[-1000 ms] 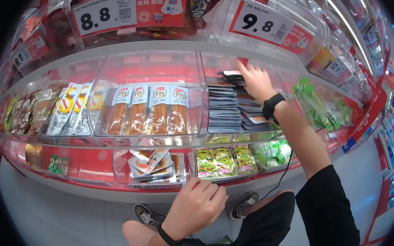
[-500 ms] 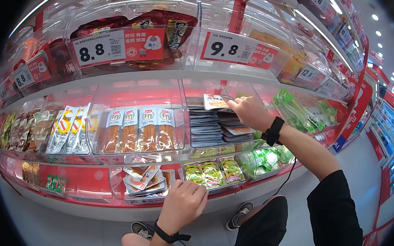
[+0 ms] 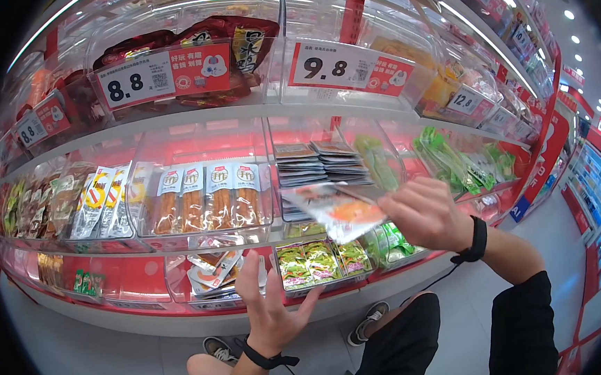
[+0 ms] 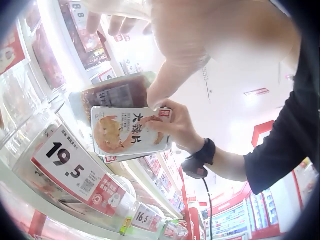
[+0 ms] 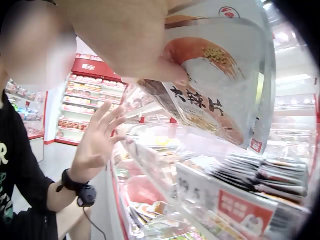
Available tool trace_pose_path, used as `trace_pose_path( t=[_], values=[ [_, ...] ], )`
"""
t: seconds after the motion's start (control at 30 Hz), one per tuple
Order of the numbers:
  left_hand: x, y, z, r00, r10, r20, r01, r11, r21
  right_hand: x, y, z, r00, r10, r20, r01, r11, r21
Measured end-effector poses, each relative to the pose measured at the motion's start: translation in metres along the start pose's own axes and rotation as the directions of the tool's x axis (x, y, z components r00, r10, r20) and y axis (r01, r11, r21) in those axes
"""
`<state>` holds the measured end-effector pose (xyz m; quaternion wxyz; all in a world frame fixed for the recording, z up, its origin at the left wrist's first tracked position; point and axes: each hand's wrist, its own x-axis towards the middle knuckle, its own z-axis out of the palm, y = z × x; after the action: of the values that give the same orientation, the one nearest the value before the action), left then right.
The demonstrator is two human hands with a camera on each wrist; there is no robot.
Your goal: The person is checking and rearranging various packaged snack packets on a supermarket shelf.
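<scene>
Step in hand: the person appears to be taking flat packets from the clear bin point(image 3: 270, 144) for handling or checking. The right hand point(image 3: 424, 214) is grasping the white printed packets point(image 3: 344, 209) by one end, its thumb pressing on the front face in the right wrist view; the rest of its grip is partly hidden. At least two packets seem to be overlapping there — the exact count is not showing. They are hanging in front of the bin, apart from the stacked packets point(image 3: 323, 161) inside, above a 19.5 price label point(image 4: 75, 167).

The left hand point(image 3: 270, 304) is holding nothing: its fingers are spreading wide, in front of the lower shelf, well apart from the packets in the head view.

In this inspector's judgement, the next move is calling for a steady right-hand pinch — the smooth packets could be sliding apart — and a left hand ready for support.
</scene>
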<state>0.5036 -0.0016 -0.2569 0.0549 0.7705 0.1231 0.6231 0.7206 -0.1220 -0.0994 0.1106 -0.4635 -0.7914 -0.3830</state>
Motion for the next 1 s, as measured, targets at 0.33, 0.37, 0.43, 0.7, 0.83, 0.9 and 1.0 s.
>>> trace_pose_path(
  t=[0.33, 0.37, 0.43, 0.7, 0.83, 0.9, 1.0],
  values=[
    [0.025, 0.011, -0.031, 0.938, 0.155, 0.310, -0.062, 0.955, -0.289, -0.006, -0.065, -0.003, 0.924, -0.379, -0.041, 0.381, 0.917, 0.120],
    [0.026, 0.010, -0.032, 0.928, 0.147, 0.341, -0.056, 0.963, -0.263, -0.004, -0.065, -0.001, 0.914, -0.402, -0.051, 0.405, 0.907, 0.118],
    [0.028, 0.005, -0.033, 0.911, 0.159, 0.382, -0.078, 0.973, -0.219, 0.000, -0.068, 0.004, 0.901, -0.429, -0.061, 0.433, 0.895, 0.106],
    [0.025, -0.036, -0.064, 0.829, 0.015, 0.559, -0.074, 0.994, 0.082, 0.023, -0.021, 0.020, 0.946, -0.242, 0.215, 0.138, 0.903, 0.407],
    [0.021, -0.049, -0.066, 0.818, -0.127, 0.560, 0.003, 0.976, 0.217, 0.021, 0.035, 0.066, 0.935, 0.170, 0.311, -0.176, 0.984, -0.009],
    [0.019, -0.058, -0.063, 0.798, -0.183, 0.574, 0.016, 0.959, 0.283, 0.013, 0.060, 0.092, 0.859, 0.292, 0.422, -0.226, 0.954, -0.198],
    [0.009, -0.082, -0.049, 0.812, -0.247, 0.529, 0.021, 0.918, 0.396, 0.001, 0.087, 0.128, 0.754, 0.401, 0.521, -0.278, 0.913, -0.299]
  ],
)
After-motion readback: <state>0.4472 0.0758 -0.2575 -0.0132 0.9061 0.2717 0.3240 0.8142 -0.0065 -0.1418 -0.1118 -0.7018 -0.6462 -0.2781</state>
